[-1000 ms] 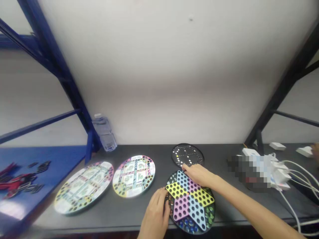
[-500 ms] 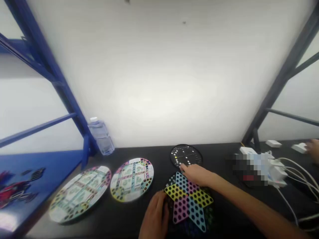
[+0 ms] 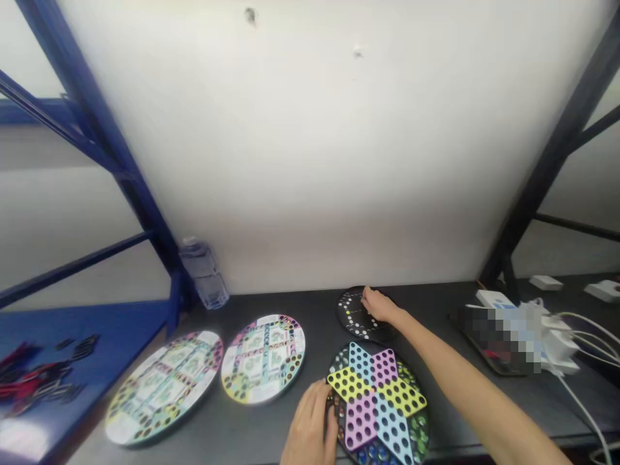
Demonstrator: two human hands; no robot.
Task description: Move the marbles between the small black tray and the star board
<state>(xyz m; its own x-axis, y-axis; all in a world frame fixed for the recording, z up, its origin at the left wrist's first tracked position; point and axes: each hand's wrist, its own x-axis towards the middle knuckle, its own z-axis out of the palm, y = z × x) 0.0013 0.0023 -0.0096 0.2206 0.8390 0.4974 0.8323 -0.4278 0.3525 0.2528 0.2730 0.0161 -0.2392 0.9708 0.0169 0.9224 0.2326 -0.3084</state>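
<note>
My left hand [image 3: 310, 423] is at the left rim of a round Chinese checkers board [image 3: 372, 391], its fingers curled against the edge. The board has a star in yellow, pink and blue, dotted with dark holes. Colored glass marbles [image 3: 419, 433] lie in the rim sections around the star. Farther back, my right hand [image 3: 380, 307] reaches over a black round board [image 3: 358, 320] with white dots and one yellow dot. Its fingertips are pinched together above the far part of that board; anything between them is too small to make out.
Two round printed boards, one nearer the middle [image 3: 264, 358] and one farther left [image 3: 165, 387], lie on the black table. A clear plastic bottle [image 3: 206, 274] stands by the blue frame [image 3: 145, 219]. White adapters and cables [image 3: 557, 342] and a dark tray-like item [image 3: 489, 342] are at right.
My right hand has moved away from me, from the near edge of the black board to its far part. My left hand stays at the star board's rim. Another person's hand at far right is gone.
</note>
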